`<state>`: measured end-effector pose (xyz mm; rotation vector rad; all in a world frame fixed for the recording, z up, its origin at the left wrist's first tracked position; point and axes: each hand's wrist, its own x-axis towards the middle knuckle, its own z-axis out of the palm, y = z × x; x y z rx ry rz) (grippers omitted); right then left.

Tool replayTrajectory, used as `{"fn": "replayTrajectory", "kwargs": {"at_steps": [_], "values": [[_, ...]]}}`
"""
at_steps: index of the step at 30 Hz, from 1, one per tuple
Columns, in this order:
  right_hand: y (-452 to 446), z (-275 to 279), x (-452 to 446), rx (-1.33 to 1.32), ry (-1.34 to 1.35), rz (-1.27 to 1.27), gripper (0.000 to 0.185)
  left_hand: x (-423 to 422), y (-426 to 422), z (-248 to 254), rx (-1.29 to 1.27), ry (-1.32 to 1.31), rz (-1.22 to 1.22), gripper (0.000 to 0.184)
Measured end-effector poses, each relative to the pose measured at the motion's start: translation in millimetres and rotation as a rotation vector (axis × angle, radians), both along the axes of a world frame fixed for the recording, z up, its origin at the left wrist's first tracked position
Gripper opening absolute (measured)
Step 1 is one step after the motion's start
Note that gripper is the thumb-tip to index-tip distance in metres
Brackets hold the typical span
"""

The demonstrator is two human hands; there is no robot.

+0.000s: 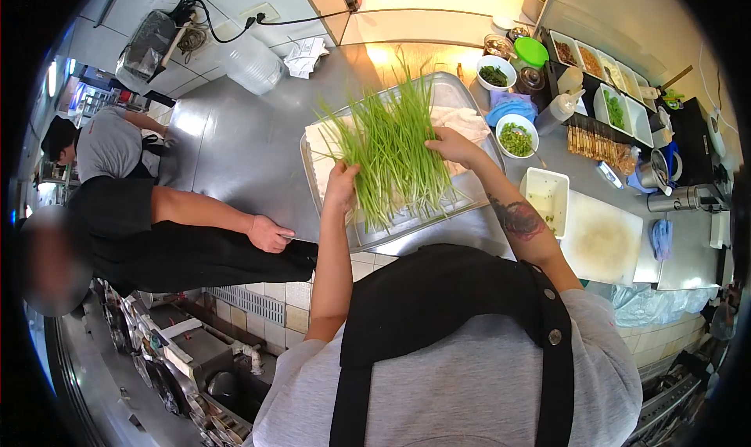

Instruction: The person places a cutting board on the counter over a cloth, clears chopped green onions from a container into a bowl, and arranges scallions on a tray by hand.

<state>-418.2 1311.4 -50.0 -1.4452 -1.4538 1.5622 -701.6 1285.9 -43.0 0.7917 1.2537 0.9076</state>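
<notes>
A wide, loose bunch of long green chives (395,146) lies across a pale cloth (319,146) in a metal tray (456,89). My left hand (342,186) has its fingers curled in at the left edge of the bunch, near the lower, paler stem ends. On the opposite side, my right hand (454,147) pinches the outer stems, with the thumb and fingers closed on them. Some fingertips of both hands are hidden among the stems.
Nearby on the left, a co-worker's hand (270,234) rests at the counter edge. To the right stand a bowl of chopped greens (516,138), a white bin (545,197), a cutting board (601,240) and a squeeze bottle (558,112). Another person (113,142) stands farther left.
</notes>
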Motion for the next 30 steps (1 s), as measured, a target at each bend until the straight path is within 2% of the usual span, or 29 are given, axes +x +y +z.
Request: {"fn": "replayTrajectory", "kwargs": {"at_steps": [3,6,9,13,15,16,18,19,22,27,30], "values": [[6.7,-36.1,1.4,0.076,-0.175,0.007,0.037,3.2,-10.4,-10.3,-0.071,0.134,0.14,0.045],[-10.0,-19.8,-9.7,0.198,-0.38,-0.148,0.051,5.7,-12.3,-39.6,0.047,0.227,0.162,0.043],[-24.2,-27.4,-24.8,0.41,-0.578,-0.347,0.058,12.6,-15.0,-31.1,0.067,0.375,0.133,0.039],[-41.5,-21.5,-46.6,0.29,-0.539,-0.289,0.066,18.8,-7.2,-29.9,0.04,0.45,-0.038,0.037],[-45.8,-15.6,-56.8,0.297,-0.482,-0.263,0.071,30.9,-5.1,-30.4,0.023,0.288,-0.057,0.035],[-48.8,-12.0,-63.2,0.372,-0.508,-0.244,0.071,38.5,-4.5,-27.2,0.014,0.207,-0.069,0.034],[-53.6,-4.2,-74.4,0.523,-0.562,-0.207,0.071,50.1,-1.8,-19.2,0.0,0.29,-0.142,0.035],[-55.5,0.4,-76.7,0.48,-0.66,-0.123,0.079,55.6,-1.6,-17.0,0.014,0.312,-0.162,0.034],[-59.4,-0.3,-78.3,0.403,-0.694,-0.149,0.086,59.1,6.0,-34.5,0.041,0.324,-0.176,0.033],[-40.8,-5.2,-56.5,0.228,-0.32,-0.129,0.086,69.8,0.9,-42.1,0.203,0.443,-0.142,0.036],[-32.6,-21.6,-42.4,0.22,-0.023,-0.174,0.082,72.8,2.9,-40.0,0.198,0.221,-0.093,0.037]]}}
